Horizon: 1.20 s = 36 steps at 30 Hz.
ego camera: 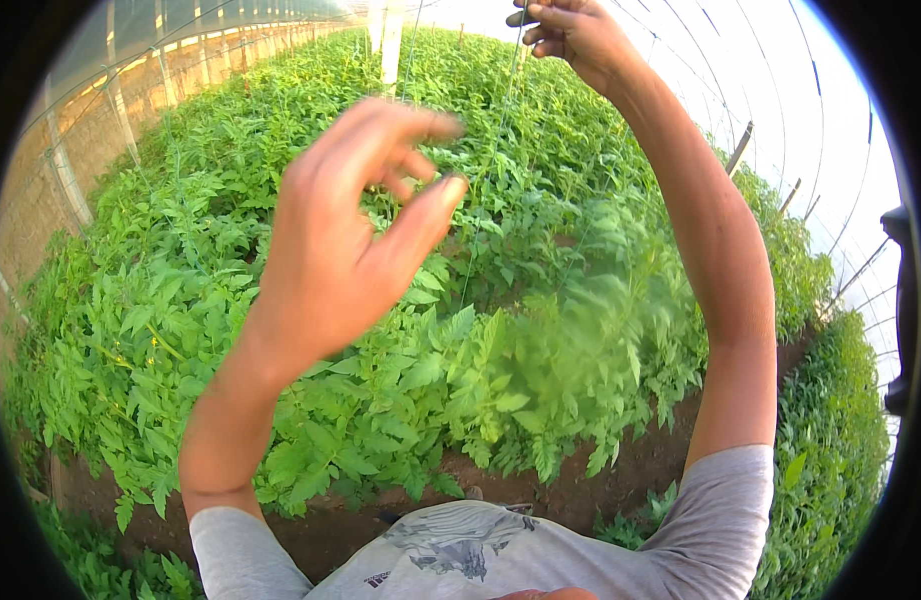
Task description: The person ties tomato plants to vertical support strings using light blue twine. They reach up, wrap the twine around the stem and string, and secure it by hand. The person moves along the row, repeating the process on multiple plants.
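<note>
My right hand (569,34) is raised at the top of the view, its fingertips closed on a thin green string (512,79). From there the string slants down into the leaves of the tomato plants (430,360) in front of me. Nearer the camera, my left hand (340,217) hangs above the foliage, blurred by motion. Its thumb and fingers are curved and apart, with nothing seen between them. Leaves hide the string's lower end.
More green strings, one (412,52) near a pale post (391,49), hang among the plants. A mud-coloured wall (104,150) runs along the left. Plastic greenhouse film (775,90) curves over the right. Bare soil (565,480) lies between the rows.
</note>
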Each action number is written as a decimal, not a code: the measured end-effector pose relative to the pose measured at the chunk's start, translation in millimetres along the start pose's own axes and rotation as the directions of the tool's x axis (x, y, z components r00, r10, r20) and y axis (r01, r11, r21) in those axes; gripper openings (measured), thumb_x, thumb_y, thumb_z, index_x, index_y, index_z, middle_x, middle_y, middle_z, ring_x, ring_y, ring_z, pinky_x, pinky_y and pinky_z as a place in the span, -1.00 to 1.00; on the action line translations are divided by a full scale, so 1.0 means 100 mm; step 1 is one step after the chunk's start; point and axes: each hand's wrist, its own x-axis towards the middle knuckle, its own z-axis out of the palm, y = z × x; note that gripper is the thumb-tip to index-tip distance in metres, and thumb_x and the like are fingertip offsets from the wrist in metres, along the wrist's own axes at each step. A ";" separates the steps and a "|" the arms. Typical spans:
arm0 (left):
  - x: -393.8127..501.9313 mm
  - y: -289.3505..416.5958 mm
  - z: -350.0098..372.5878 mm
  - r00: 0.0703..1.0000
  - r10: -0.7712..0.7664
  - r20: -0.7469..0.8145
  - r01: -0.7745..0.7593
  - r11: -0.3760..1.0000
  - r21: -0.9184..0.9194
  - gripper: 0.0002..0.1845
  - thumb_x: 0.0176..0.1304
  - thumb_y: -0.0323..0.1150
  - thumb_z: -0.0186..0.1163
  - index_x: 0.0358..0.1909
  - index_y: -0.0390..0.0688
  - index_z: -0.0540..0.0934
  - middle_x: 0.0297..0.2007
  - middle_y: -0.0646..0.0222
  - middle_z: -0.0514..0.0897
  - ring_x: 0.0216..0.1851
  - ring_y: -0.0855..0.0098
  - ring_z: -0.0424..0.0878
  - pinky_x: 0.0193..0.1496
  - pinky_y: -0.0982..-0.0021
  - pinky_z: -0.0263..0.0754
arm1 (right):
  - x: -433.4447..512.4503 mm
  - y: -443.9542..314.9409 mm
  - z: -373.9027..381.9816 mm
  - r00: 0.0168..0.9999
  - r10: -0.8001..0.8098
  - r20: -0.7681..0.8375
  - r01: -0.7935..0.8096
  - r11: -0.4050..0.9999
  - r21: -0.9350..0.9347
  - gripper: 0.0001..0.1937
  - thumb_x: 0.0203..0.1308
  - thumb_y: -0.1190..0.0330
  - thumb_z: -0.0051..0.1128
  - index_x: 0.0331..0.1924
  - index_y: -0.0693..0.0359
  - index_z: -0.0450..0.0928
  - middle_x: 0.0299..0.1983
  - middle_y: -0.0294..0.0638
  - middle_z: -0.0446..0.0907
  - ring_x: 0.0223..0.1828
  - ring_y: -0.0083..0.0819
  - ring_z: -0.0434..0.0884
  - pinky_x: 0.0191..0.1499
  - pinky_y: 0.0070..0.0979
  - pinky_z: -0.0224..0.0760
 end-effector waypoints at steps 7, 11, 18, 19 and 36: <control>1.89 -0.54 0.86 0.966 0.125 -0.227 0.010 0.857 0.515 -0.54 0.41 -0.10 0.39 -0.02 -0.38 0.76 -0.13 -0.17 0.83 -0.03 -0.13 0.81 0.08 -0.05 0.70 | 0.09 0.13 -0.15 0.994 -0.039 0.098 0.052 0.990 -0.131 -0.82 0.64 0.34 0.17 0.09 0.24 0.68 -0.16 -0.26 0.75 -0.27 -0.56 0.71 -0.19 -0.55 0.67; 2.22 -0.71 0.91 0.985 0.049 -0.168 0.065 0.788 0.613 -0.70 0.45 -0.16 0.32 -0.15 -0.22 0.81 -0.22 -0.06 0.84 -0.11 -0.12 0.83 0.00 -0.10 0.71 | 0.06 0.09 -0.15 0.989 -0.046 0.142 0.065 0.989 -0.132 -0.83 0.65 0.37 0.16 0.14 0.22 0.64 -0.15 -0.28 0.75 -0.26 -0.61 0.70 -0.18 -0.62 0.65; 2.13 -0.93 0.55 0.925 0.307 0.224 -0.377 0.667 0.643 -0.79 0.42 -0.23 0.27 -0.28 -0.15 0.71 -0.35 -0.06 0.74 -0.23 -0.20 0.75 -0.14 -0.15 0.61 | 0.04 -0.07 -0.15 0.983 -0.039 0.178 0.045 0.998 -0.032 -0.88 0.51 0.46 0.18 0.03 0.20 0.58 -0.23 -0.17 0.74 -0.41 -0.45 0.68 -0.34 -0.48 0.61; 2.07 -0.93 0.47 0.899 0.304 0.314 -0.437 0.654 0.618 -0.79 0.43 -0.24 0.26 -0.28 -0.16 0.69 -0.37 -0.05 0.73 -0.24 -0.20 0.74 -0.15 -0.15 0.59 | 0.05 -0.08 -0.15 0.982 -0.037 0.184 0.039 0.999 -0.010 -0.90 0.51 0.46 0.18 0.01 0.19 0.58 -0.23 -0.17 0.74 -0.41 -0.46 0.69 -0.34 -0.49 0.61; 1.99 -0.63 0.59 0.922 0.363 0.132 -0.371 0.739 0.562 -0.79 0.45 -0.28 0.31 -0.24 -0.25 0.70 -0.23 0.10 0.74 -0.14 0.03 0.72 -0.01 0.10 0.59 | 0.14 -0.06 -0.25 0.949 -0.106 0.298 0.069 0.989 0.131 -0.95 0.59 0.43 0.15 -0.11 0.15 0.58 -0.31 -0.26 0.68 -0.43 -0.48 0.69 -0.35 -0.52 0.60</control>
